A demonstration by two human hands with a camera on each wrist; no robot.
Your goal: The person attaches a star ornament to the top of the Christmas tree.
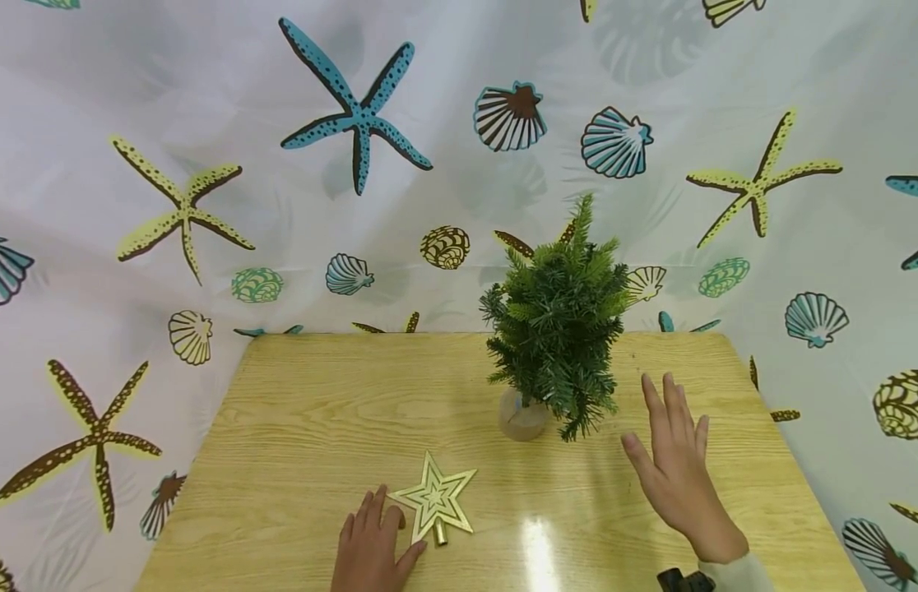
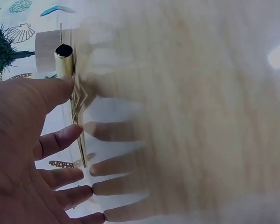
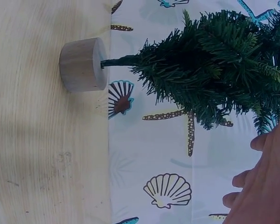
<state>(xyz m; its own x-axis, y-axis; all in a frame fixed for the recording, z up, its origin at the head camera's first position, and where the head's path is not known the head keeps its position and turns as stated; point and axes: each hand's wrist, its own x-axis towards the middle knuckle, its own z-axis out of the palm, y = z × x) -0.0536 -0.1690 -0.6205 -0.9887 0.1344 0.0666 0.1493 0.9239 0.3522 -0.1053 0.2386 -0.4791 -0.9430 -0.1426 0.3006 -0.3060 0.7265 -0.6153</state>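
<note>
Gold star (image 1: 433,497) | on table (image 1: 303,403), off standing tree (image 1: 558,329); mounting seemingly undone | left hand (image 1: 372,547): fingers loose at star's edge | right hand (image 1: 677,477): spread wide, empty

I count one left hand (image 1: 370,547) and one right hand (image 1: 681,481), both mine; one tree (image 1: 558,329); one base (image 3: 82,65); one star (image 1: 434,496); one tube (image 2: 64,64); one table (image 1: 318,395); one sleeve (image 1: 742,574); one dark device (image 1: 684,581); one cloth (image 1: 207,49), four starfish (image 1: 360,117) whole in the head view.
</note>
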